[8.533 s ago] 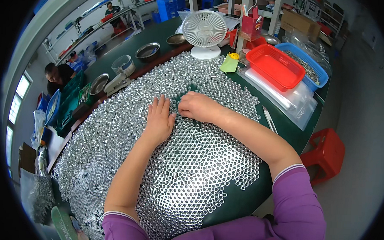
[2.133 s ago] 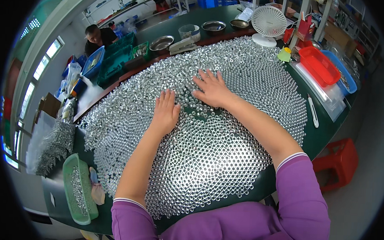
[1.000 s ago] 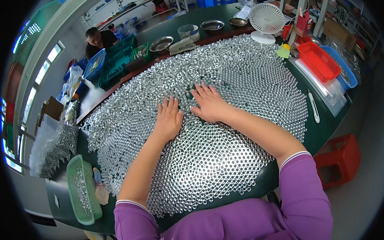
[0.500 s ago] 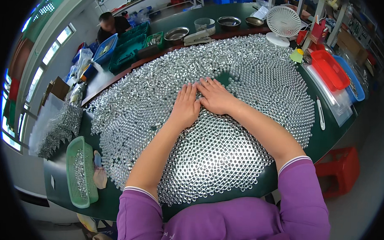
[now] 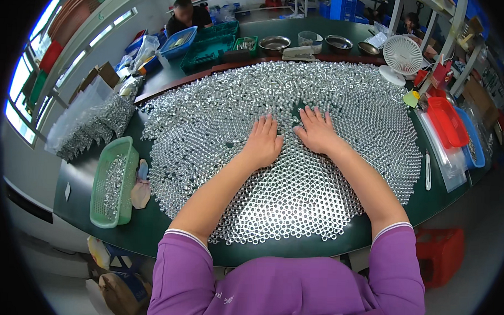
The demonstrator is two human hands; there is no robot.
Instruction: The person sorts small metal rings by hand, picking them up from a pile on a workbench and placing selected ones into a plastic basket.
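A wide layer of small, shiny metal ring-like parts [image 5: 295, 203] covers most of the dark green table [image 5: 204, 253]. Nearer to me they stand in tight rows with their holes up; along the far side they lie jumbled in a heap [image 5: 249, 82]. My left hand [image 5: 263, 142] rests flat on them near the middle, fingers stretched out and pointing away from me. To its right, a small gap apart, my right hand [image 5: 319, 133] lies flat with its fingers spread. Just beyond the right fingertips, a small patch of green tabletop shows. Neither hand grips anything.
At left stand a green plastic basket [image 5: 130, 175] with loose metal parts and filled clear bags [image 5: 92, 124]. A white fan [image 5: 402, 54], red tray [image 5: 447, 122] and white-handled knife [image 5: 428, 170] are at right. Metal bowls [image 5: 275, 43] line the far side, where another person [image 5: 184, 19] sits.
My hands, together at the thumbs before, have moved apart, the right one shifting to the right. The whole view has also shifted, showing more of the far side of the room.
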